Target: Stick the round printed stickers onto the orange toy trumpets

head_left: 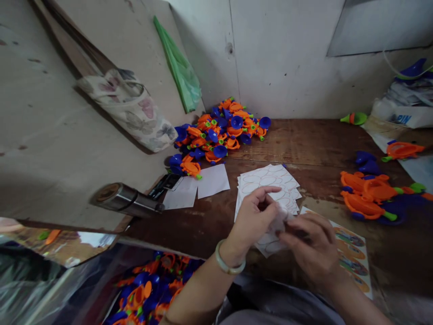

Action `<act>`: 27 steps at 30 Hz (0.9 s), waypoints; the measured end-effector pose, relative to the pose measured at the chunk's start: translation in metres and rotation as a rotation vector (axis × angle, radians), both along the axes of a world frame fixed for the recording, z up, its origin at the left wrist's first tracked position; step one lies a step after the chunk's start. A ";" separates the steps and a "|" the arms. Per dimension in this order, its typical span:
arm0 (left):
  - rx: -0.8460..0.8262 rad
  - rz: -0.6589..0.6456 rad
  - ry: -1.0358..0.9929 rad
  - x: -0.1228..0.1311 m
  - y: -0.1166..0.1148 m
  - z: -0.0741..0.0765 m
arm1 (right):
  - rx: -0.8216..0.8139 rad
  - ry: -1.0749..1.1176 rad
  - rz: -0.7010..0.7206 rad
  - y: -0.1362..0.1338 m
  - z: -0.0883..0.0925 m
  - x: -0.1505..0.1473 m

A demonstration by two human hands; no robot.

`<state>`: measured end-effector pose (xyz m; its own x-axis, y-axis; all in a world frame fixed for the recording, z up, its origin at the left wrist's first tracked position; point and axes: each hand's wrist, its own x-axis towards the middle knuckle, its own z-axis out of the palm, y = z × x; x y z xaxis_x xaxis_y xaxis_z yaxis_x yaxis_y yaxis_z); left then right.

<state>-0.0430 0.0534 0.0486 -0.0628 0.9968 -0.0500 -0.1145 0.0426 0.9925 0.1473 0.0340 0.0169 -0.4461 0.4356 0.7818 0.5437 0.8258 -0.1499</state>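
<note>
My left hand [253, 216], with a pale bangle on its wrist, pinches a crumpled thin whitish sheet [275, 229]. My right hand [314, 243] grips the same sheet from the other side, its fingers curled and slightly blurred. Both hands are close together above the table's front part. Behind them lies a fanned stack of white sheets [262, 176] with oval outlines. Partly under my right hand is a sticker sheet [352, 246] with colourful oval stickers; my right forearm hides some of it.
Orange, blue and green toy trumpets are heaped [223, 128] at the back left; more toy trumpets [368, 192] lie at right. A box of toy parts [145, 289] sits below the edge. Left stand a steel flask [126, 198] and white papers [213, 180]. A cloth bag [128, 108] hangs on the partition.
</note>
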 end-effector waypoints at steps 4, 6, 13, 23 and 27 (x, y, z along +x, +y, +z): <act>0.031 0.081 0.057 -0.015 0.011 -0.003 | -0.050 -0.117 0.165 -0.014 0.010 0.006; 0.033 0.034 0.057 -0.017 0.014 -0.003 | -0.111 -0.019 0.110 -0.008 0.012 0.005; 0.149 -0.043 0.342 -0.015 0.012 -0.002 | -0.323 0.136 0.062 0.024 0.000 -0.007; 0.091 -0.151 0.324 -0.010 0.009 0.001 | -0.445 0.287 0.079 0.014 -0.006 -0.011; 0.073 -0.118 0.256 0.000 0.017 -0.011 | -0.253 0.184 0.025 0.017 -0.017 -0.005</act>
<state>-0.0433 0.0708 0.0378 0.0528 0.9983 0.0249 0.1413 -0.0321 0.9894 0.1419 0.0509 -0.0003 -0.3203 0.6176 0.7183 0.4687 0.7623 -0.4464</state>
